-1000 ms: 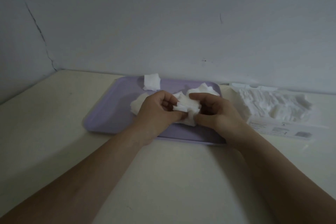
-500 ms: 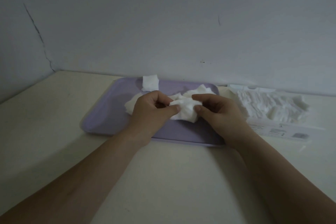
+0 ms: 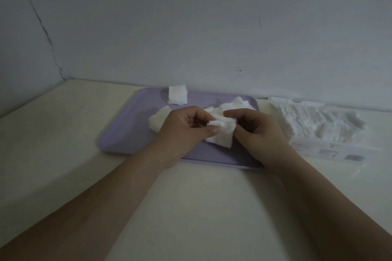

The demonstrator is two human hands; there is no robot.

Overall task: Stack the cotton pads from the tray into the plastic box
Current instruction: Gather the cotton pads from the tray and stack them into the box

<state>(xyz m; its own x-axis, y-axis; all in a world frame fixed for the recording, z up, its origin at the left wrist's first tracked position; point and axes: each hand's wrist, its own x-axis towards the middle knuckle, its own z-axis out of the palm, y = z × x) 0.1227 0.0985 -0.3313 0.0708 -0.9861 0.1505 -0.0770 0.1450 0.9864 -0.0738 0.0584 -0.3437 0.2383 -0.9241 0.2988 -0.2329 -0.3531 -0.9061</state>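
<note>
A lilac tray point(image 3: 129, 131) lies on the table with white square cotton pads on it. My left hand point(image 3: 182, 131) and my right hand point(image 3: 258, 131) meet over the tray's middle, both pinching a small bunch of cotton pads point(image 3: 222, 133) held just above it. One single pad point(image 3: 177, 94) rests at the tray's far edge. More pads point(image 3: 158, 122) lie behind my left hand, and others point(image 3: 239, 104) behind my right. The clear plastic box point(image 3: 331, 150) stands right of the tray, filled with a ragged row of pads point(image 3: 314, 121).
The cream table meets a grey wall just behind the tray and box, and a side wall with a crack at the far left. A small white scrap point(image 3: 356, 172) lies in front of the box. Bare tabletop point(image 3: 53, 133) extends left of the tray.
Both hands have lifted the bunch of pads slightly and shifted their fingers on it, squaring it up. The pads on the tray and in the box have stayed put.
</note>
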